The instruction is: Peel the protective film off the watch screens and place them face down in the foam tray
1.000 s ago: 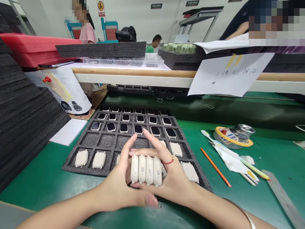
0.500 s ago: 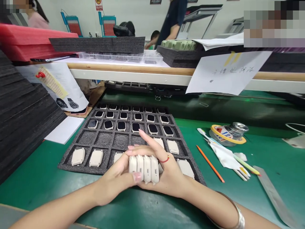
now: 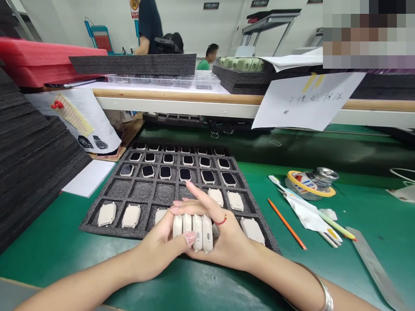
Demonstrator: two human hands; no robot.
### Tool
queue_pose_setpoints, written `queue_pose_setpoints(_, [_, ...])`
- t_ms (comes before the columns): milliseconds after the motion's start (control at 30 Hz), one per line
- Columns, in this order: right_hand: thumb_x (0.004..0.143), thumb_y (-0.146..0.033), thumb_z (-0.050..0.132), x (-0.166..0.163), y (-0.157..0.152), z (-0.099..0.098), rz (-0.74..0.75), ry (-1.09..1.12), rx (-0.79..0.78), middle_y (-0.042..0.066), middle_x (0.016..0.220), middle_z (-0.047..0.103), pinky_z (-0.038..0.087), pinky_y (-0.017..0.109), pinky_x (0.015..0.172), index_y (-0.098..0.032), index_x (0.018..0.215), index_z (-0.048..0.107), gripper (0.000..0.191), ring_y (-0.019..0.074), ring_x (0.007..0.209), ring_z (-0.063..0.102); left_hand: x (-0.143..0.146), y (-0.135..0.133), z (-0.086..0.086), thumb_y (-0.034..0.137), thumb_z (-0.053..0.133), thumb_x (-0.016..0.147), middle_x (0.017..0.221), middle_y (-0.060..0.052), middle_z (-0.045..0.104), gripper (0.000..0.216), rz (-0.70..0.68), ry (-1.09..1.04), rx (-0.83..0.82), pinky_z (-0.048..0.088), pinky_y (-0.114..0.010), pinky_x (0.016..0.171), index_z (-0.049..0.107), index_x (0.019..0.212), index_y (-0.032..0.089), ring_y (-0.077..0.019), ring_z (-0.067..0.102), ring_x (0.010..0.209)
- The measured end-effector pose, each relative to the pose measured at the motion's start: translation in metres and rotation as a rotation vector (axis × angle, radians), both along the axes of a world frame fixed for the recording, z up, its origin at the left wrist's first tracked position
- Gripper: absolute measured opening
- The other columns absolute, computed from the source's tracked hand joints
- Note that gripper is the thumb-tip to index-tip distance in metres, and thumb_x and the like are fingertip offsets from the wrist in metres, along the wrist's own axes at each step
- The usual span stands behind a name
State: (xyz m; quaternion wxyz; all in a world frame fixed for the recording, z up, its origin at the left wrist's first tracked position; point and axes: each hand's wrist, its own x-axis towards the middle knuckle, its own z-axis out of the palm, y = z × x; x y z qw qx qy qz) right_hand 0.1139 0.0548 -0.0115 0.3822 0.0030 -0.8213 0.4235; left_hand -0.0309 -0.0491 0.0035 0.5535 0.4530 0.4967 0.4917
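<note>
Between my two hands is a row of several cream watch cases (image 3: 197, 226), pressed side by side with their narrow edges toward me. My left hand (image 3: 162, 244) closes on the row from the left, thumb across the front edges. Supporting it from the right and below is my right hand (image 3: 230, 242), curled round the cases with one finger pointing up. Behind and partly beneath the hands lies a dark foam tray (image 3: 142, 188). Its far rows hold watches with black screens (image 3: 185, 174); nearer compartments hold cream cases lying back up (image 3: 131, 215). My hands hide some near compartments.
On the right lie an orange stick (image 3: 287, 224), a toothbrush (image 3: 279, 183), a metal strip (image 3: 372, 263) and a glass jar with a yellow tape roll (image 3: 308, 185). Dark foam sheets (image 3: 39, 172) are stacked left. A shelf edge (image 3: 178, 106) crosses behind; people are beyond it.
The held row of watch cases has tilted and shifted slightly left in my hands, with my left thumb moving a little right across it. In the background, a person in dark clothes has moved left.
</note>
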Motion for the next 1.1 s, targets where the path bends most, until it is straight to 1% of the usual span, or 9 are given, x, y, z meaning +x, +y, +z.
queue_pose_setpoints(200, [0.080,-0.019,0.078,0.000,0.000,-0.003,-0.001,-0.044,0.034,0.006,0.125,0.067,0.045,0.035,0.113,-0.024,0.156,0.021,0.095,0.0190,0.125,0.060,0.003,0.001,-0.006,0.038,0.075,0.082,0.121,-0.010,0.060,0.050,0.045,-0.038,-0.014,0.048,-0.039,0.098,0.049,0.121,0.019,-0.0275,0.057,0.117])
queue_pose_setpoints(333, [0.081,-0.022,0.077,0.000,-0.001,-0.003,-0.025,-0.053,0.059,0.006,0.124,0.068,0.046,0.035,0.112,-0.024,0.157,0.015,0.098,0.0193,0.124,0.060,0.004,0.003,-0.007,0.037,0.076,0.081,0.120,-0.010,0.061,0.048,0.055,-0.054,-0.016,0.049,-0.040,0.097,0.050,0.117,0.019,-0.0282,0.058,0.116])
queue_pose_setpoints(467, [0.091,-0.030,0.069,0.000,-0.001,-0.003,-0.037,-0.077,0.149,0.008,0.129,0.066,0.047,0.040,0.110,-0.025,0.158,0.010,0.090,0.0218,0.126,0.059,0.005,0.006,-0.006,0.038,0.089,0.065,0.112,-0.010,0.064,0.063,0.065,-0.062,-0.007,0.053,-0.042,0.090,0.054,0.112,0.018,-0.0298,0.063,0.106])
queue_pose_setpoints(600, [0.092,-0.017,0.053,0.003,-0.001,0.000,-0.062,-0.097,0.375,0.011,0.141,0.057,0.035,0.050,0.118,-0.022,0.158,0.009,0.079,0.0243,0.140,0.044,0.004,0.007,-0.004,0.030,0.089,0.064,0.113,-0.008,0.065,0.055,0.150,0.121,0.086,0.051,-0.043,0.096,0.059,0.108,0.019,-0.0292,0.062,0.109])
queue_pose_setpoints(667, [0.090,-0.021,0.056,0.005,-0.001,0.005,-0.071,-0.075,0.413,0.013,0.148,0.048,0.028,0.054,0.121,-0.020,0.157,0.012,0.080,0.0275,0.146,0.034,0.003,0.007,-0.003,0.024,0.087,0.068,0.112,-0.005,0.067,0.053,0.157,0.165,0.177,0.052,-0.038,0.095,0.059,0.112,0.022,-0.0257,0.064,0.107])
queue_pose_setpoints(733, [0.090,-0.035,0.062,0.008,-0.002,0.010,-0.061,-0.019,0.326,0.015,0.151,0.043,0.028,0.054,0.121,-0.019,0.157,0.015,0.083,0.0300,0.145,0.033,0.001,0.006,-0.003,0.020,0.085,0.073,0.111,-0.002,0.070,0.053,0.141,0.146,0.261,0.054,-0.032,0.092,0.057,0.117,0.026,-0.0217,0.066,0.105])
queue_pose_setpoints(800, [0.093,-0.045,0.059,0.011,-0.004,0.013,-0.049,0.052,0.166,0.013,0.151,0.042,0.031,0.051,0.120,-0.022,0.155,0.019,0.077,0.0296,0.141,0.040,0.000,0.004,-0.004,0.016,0.085,0.075,0.114,-0.001,0.070,0.054,0.123,0.119,0.349,0.054,-0.029,0.093,0.055,0.119,0.028,-0.0201,0.067,0.109])
queue_pose_setpoints(967, [0.100,-0.051,0.047,0.008,-0.005,0.010,-0.061,0.044,-0.353,0.008,0.129,0.059,0.041,0.045,0.113,-0.028,0.144,0.042,0.050,0.0241,0.125,0.054,0.000,-0.001,-0.007,0.012,0.081,0.078,0.119,-0.005,0.069,0.049,0.092,0.193,0.468,0.056,-0.033,0.094,0.056,0.117,0.027,-0.0237,0.066,0.113])
queue_pose_setpoints(1100, [0.098,-0.063,0.040,0.002,-0.002,0.005,0.021,-0.065,-0.739,0.011,0.123,0.062,0.052,0.043,0.100,-0.024,0.133,0.051,0.054,0.0242,0.110,0.064,-0.001,-0.001,-0.006,0.010,0.078,0.080,0.121,-0.005,0.069,0.050,0.029,0.307,0.579,0.052,-0.038,0.101,0.054,0.121,0.027,-0.0244,0.065,0.114])
